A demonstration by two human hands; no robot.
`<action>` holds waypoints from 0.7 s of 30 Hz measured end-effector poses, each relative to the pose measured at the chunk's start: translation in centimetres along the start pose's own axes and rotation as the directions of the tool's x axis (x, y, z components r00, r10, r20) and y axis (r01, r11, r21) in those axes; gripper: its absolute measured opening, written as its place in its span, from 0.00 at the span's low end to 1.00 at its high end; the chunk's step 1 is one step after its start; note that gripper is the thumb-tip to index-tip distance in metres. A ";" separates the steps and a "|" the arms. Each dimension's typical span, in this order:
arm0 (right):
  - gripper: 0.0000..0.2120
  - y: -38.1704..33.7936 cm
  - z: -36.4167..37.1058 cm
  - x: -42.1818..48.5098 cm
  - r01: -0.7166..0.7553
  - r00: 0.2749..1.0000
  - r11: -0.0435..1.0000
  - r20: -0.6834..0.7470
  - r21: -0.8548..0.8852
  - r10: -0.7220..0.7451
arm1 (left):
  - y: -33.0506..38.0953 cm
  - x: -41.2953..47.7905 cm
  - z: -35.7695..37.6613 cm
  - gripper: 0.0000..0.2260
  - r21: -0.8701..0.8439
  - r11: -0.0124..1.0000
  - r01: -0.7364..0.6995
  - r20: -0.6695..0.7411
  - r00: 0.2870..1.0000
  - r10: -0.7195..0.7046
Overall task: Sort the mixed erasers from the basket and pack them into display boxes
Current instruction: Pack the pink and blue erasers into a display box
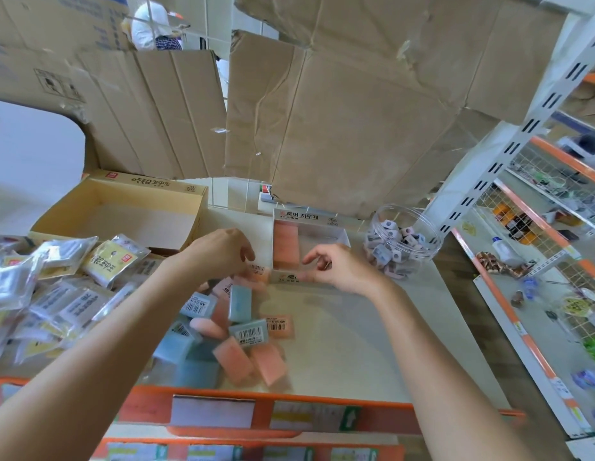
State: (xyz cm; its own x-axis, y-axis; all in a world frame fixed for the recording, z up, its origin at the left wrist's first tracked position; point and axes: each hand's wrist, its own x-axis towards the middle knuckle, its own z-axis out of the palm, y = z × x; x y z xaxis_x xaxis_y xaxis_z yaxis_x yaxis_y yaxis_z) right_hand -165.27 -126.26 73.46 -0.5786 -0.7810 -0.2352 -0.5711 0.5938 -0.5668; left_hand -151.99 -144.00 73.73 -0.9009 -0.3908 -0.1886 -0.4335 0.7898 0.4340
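Note:
A loose heap of pink and blue erasers [223, 324] lies on the shelf top in front of me. A white display box [342, 232] stands behind it, with a row of pink erasers [285, 242] along its left side. My left hand [219, 251] hovers over the top of the heap, fingers curled down onto a pink eraser [260, 272] beside the box; whether it grips it I cannot tell. At the box's front edge is my right hand [336, 267], fingers loosely apart and nothing visible in them.
An open yellow cardboard box [123, 207] stands at the back left. Plastic-wrapped packets [50, 281] pile up at the left. A clear round tub of small erasers [402, 244] sits right of the display box. Flattened cardboard hangs behind. White shelving stands at the right.

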 end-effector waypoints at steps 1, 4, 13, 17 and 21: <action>0.19 0.0 0.1 -0.2 0.013 1.000 1.000 -0.009 0.009 -0.013 | -0.1 0.1 0.1 0.07 0.003 1.000 -0.010 0.000 1.000 0.010; 0.11 0.2 0.5 -0.4 0.049 0.998 0.999 -0.042 0.009 -0.049 | -0.2 0.2 0.2 0.04 -0.039 0.999 -0.032 0.009 0.999 0.033; 0.08 0.0 0.6 -0.7 0.088 0.984 0.993 -0.159 0.078 -0.075 | -0.5 -0.5 -0.7 0.06 -0.205 0.973 -0.104 -0.247 0.968 0.051; 0.02 -2.2 0.2 -1.1 0.236 0.948 0.918 -0.283 0.318 -0.146 | 0.9 -1.6 -1.6 0.06 -0.336 0.901 -0.275 -0.302 0.937 0.174; 0.01 -4.1 0.2 -2.1 0.258 0.966 0.785 -0.180 0.564 -0.188 | 2.3 -2.3 -1.8 0.06 -0.385 0.853 -0.354 -0.304 0.921 0.245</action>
State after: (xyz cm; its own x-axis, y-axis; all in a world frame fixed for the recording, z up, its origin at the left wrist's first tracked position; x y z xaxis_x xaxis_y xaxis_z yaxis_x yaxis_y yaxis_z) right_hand -161.63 -127.11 76.10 -0.5559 -0.8310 0.0215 -0.2690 0.1554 -0.9505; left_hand -150.89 -142.10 76.74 -0.9292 -0.3105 0.2004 -0.0431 0.6297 0.7756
